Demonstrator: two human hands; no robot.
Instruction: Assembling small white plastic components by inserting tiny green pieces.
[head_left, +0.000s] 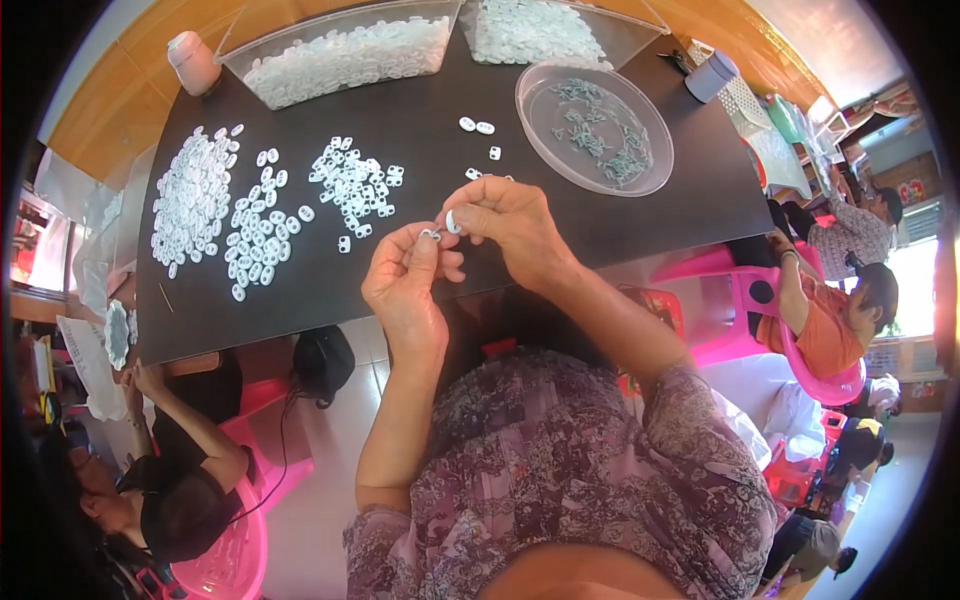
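Observation:
Both hands meet over the table's near edge, fingertips almost touching. My left hand (412,275) is closed, pinching a small white plastic clip (430,234) between thumb and fingers. In a pinch too, my right hand (515,225) holds a small white oval plastic piece (453,221) right beside it. Whether the two pieces touch is too small to tell. Past my left hand lies a loose pile of small white square pieces with holes (357,185). A few white pieces, among them an oval pair (477,126), lie beyond my right hand.
A round clear tray (528,130) of small grey-green parts stands right of centre. Clear bins (235,72) of white pieces line the back. White oval pieces (190,205) are heaped at left. A pink-white jar (192,62) and a grey cup (711,76) stand behind. People sit on both sides.

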